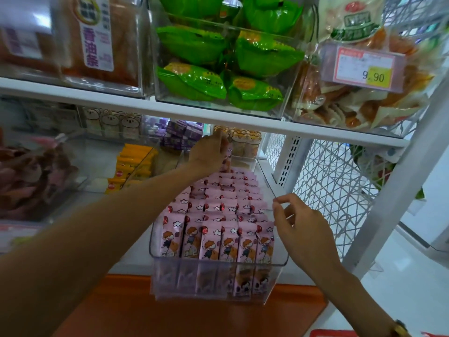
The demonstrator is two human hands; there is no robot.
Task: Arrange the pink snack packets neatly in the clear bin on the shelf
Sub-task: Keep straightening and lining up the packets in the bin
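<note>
On the upper shelf at the far left, a tan snack bag is showing a white label with purple characters reading 香油条. To its right a bin of green packets is sitting, its print too blurred to read.

Below, the left hand is reaching to the back of the clear bin on the lower shelf, its fingers curling around the top of a rear pink packet that is standing above the rest. The pink snack packets are filling the bin in upright rows, each bearing a cartoon child with a red balloon; the characters at their base are cut off by the bin's front wall.

The right hand is hovering at the bin's right edge, thumb and forefinger nearly meeting, holding nothing I can see.

Farther right, a price tag is reading 9.90 over a bag of orange and white snacks.

The risk, as I judge it: pulling or pushing that rear packet could be tipping its neighbours and breaking the rows, and since the bin is overhanging the shelf front, a tug forward could be sliding it off.
</note>
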